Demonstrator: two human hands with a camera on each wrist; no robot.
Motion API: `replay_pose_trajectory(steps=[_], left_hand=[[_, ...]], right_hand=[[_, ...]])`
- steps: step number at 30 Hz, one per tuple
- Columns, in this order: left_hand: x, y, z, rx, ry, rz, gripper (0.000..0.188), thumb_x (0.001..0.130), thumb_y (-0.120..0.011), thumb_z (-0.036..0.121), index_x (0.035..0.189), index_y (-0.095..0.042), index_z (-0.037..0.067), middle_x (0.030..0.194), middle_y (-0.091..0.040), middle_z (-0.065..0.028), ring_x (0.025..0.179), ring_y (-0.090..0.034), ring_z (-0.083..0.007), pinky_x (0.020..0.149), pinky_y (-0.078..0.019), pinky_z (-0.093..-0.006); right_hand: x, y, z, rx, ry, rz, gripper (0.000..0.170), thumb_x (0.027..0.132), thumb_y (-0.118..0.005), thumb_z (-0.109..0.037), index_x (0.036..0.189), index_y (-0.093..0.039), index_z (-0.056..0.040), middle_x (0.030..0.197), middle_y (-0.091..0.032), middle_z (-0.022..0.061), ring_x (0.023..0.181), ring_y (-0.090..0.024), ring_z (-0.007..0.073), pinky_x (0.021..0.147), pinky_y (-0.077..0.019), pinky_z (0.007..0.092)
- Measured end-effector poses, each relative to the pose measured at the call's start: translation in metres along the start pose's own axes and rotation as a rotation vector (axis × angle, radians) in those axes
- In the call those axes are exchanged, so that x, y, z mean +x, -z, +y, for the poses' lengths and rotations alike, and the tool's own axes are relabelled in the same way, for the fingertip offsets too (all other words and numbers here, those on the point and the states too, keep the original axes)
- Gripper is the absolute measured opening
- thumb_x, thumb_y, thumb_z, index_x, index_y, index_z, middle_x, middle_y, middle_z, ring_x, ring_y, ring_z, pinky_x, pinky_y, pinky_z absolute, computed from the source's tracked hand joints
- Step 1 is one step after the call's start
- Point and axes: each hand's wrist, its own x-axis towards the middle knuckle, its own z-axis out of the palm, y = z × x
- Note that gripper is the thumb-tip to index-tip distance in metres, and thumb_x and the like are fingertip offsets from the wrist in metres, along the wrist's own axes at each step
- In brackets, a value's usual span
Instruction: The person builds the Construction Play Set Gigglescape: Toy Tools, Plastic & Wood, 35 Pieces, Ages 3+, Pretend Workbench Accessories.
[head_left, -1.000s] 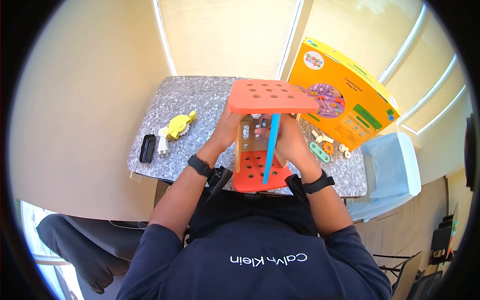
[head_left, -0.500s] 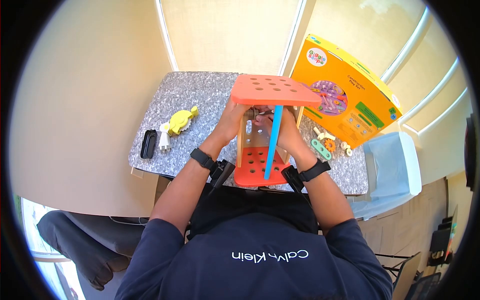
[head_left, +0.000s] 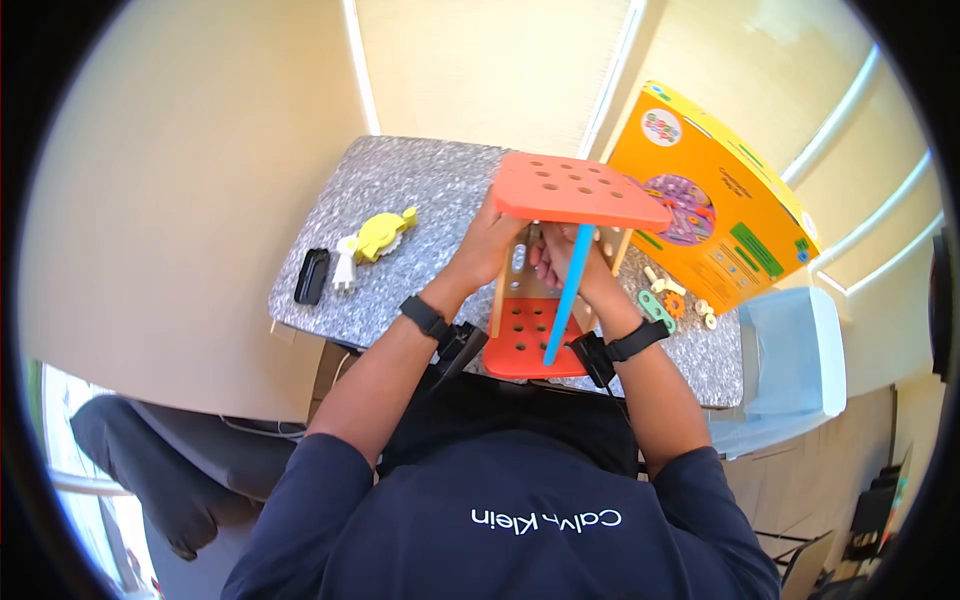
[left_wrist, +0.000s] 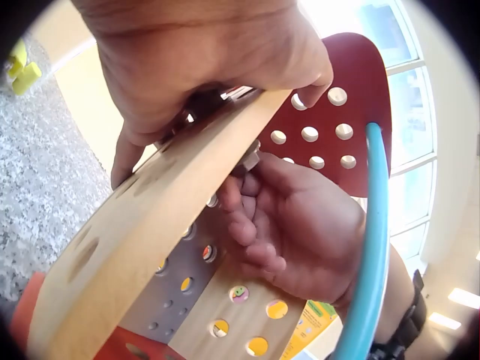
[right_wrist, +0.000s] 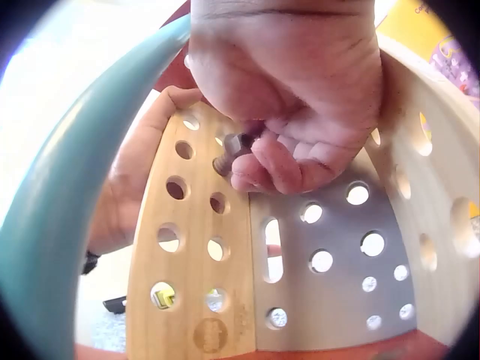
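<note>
A wooden toy frame has an orange-red top panel (head_left: 580,190) with holes, a red base (head_left: 530,340), a blue rod (head_left: 569,295) and a wooden side panel (right_wrist: 191,247). Outside that side panel, the left hand (left_wrist: 202,60) curls over its edge, gripping it, in the left wrist view. Inside the frame, the right hand (right_wrist: 292,97) pinches a grey bolt (right_wrist: 233,147) at a hole of the side panel. Its other fingers are curled. Behind them stands a grey perforated panel (right_wrist: 337,232).
Left on the speckled table (head_left: 400,180) lie a yellow toy piece (head_left: 382,236), a white piece (head_left: 346,264) and a black tray (head_left: 312,277). On the right are a green strip (head_left: 656,312), an orange gear (head_left: 674,303), an orange box (head_left: 710,200) and a clear bin (head_left: 795,350).
In the head view, the frame and both hands appear farther right, along with the table and box. The right hand's fingers have shifted inside the frame, and the left hand still grips the side.
</note>
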Motion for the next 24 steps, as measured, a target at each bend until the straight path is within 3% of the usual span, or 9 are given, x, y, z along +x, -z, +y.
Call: replay_pose_trajectory(steps=[3,5,6,8,12,14,18,23,24], left_hand=[[-0.001,-0.001,0.005,0.138,-0.061,0.069,0.047,0.107,-0.056,0.034,0.142,-0.048,0.003,0.113,-0.063,-0.0085,0.098,-0.063,-0.0155,0.085,-0.0537,-0.0328],[-0.002,-0.006,0.009,0.257,-0.121,0.119,0.047,0.107,-0.057,0.033,0.142,-0.048,0.004,0.116,-0.063,-0.0085,0.104,-0.062,-0.0155,0.087,-0.0532,-0.0335],[-0.002,-0.007,0.012,0.214,-0.098,0.099,0.047,0.107,-0.057,0.032,0.143,-0.048,0.003,0.12,-0.062,-0.0084,0.109,-0.06,-0.0155,0.09,-0.0524,-0.034],[-0.004,-0.01,0.014,0.17,-0.073,0.077,0.047,0.107,-0.057,0.031,0.143,-0.049,0.003,0.124,-0.061,-0.0083,0.114,-0.059,-0.0155,0.093,-0.0516,-0.0346],[-0.004,-0.008,0.009,0.161,-0.069,0.146,0.047,0.107,-0.057,0.032,0.143,-0.049,0.003,0.128,-0.061,-0.0082,0.117,-0.059,-0.0159,0.097,-0.051,-0.0346],[0.0,-0.006,0.011,0.177,-0.068,0.138,0.047,0.107,-0.056,0.033,0.143,-0.049,0.003,0.128,-0.062,-0.0083,0.118,-0.059,-0.0158,0.098,-0.0506,-0.0347],[-0.001,-0.006,0.009,0.083,-0.005,0.098,0.048,0.108,-0.057,0.036,0.142,-0.05,0.004,0.125,-0.062,-0.0078,0.115,-0.06,-0.0155,0.098,-0.0503,-0.0347],[0.001,-0.003,0.005,0.154,-0.052,0.103,0.044,0.108,-0.055,0.038,0.136,-0.054,0.004,0.118,-0.063,-0.0065,0.106,-0.062,-0.0154,0.093,-0.0507,-0.0329],[0.0,-0.004,0.006,0.175,-0.037,0.099,0.04,0.108,-0.051,0.041,0.124,-0.058,0.005,0.11,-0.064,-0.0045,0.099,-0.061,-0.0133,0.086,-0.0487,-0.0319]], right_hand=[[0.003,0.003,0.003,0.049,-0.027,-0.042,0.07,0.112,-0.032,-0.055,0.078,-0.064,-0.0034,0.058,-0.061,0.0048,0.045,-0.059,0.0125,0.04,-0.0455,0.0265],[-0.004,0.005,-0.007,0.109,-0.11,-0.016,0.061,0.112,-0.035,-0.055,0.107,-0.06,0.0006,0.083,-0.067,0.0132,0.055,-0.065,0.0187,0.05,-0.0547,0.0314],[-0.006,0.006,-0.008,0.109,-0.111,-0.013,0.061,0.112,-0.035,-0.055,0.107,-0.06,0.0006,0.083,-0.067,0.0132,0.055,-0.065,0.0187,0.05,-0.0547,0.0314],[-0.011,0.006,-0.008,0.138,-0.102,0.005,0.055,0.112,-0.04,-0.051,0.12,-0.055,0.0014,0.103,-0.066,0.0157,0.07,-0.071,0.0215,0.056,-0.0581,0.0319],[-0.011,0.01,0.008,0.364,0.002,-0.059,0.043,0.11,-0.053,-0.039,0.122,-0.054,0.0022,0.109,-0.063,0.0143,0.087,-0.073,0.0221,0.064,-0.0607,0.032],[-0.006,0.012,0.018,0.412,0.092,-0.092,0.032,0.108,-0.06,-0.029,0.123,-0.059,-0.0009,0.108,-0.064,0.0097,0.1,-0.072,0.0203,0.079,-0.0597,0.0325],[-0.004,0.01,0.019,0.325,0.18,-0.086,0.026,0.107,-0.061,-0.021,0.123,-0.06,-0.001,0.11,-0.063,0.0094,0.097,-0.071,0.0191,0.08,-0.0595,0.0325],[0.002,0.009,0.005,0.149,0.127,-0.088,0.026,0.11,-0.055,-0.026,0.113,-0.063,-0.0014,0.089,-0.066,0.0034,0.078,-0.069,0.0127,0.07,-0.0586,0.0278],[0.004,0.009,0.004,0.153,0.125,-0.085,0.026,0.11,-0.055,-0.026,0.113,-0.063,-0.0014,0.089,-0.066,0.0034,0.078,-0.069,0.0127,0.07,-0.0586,0.0278]])
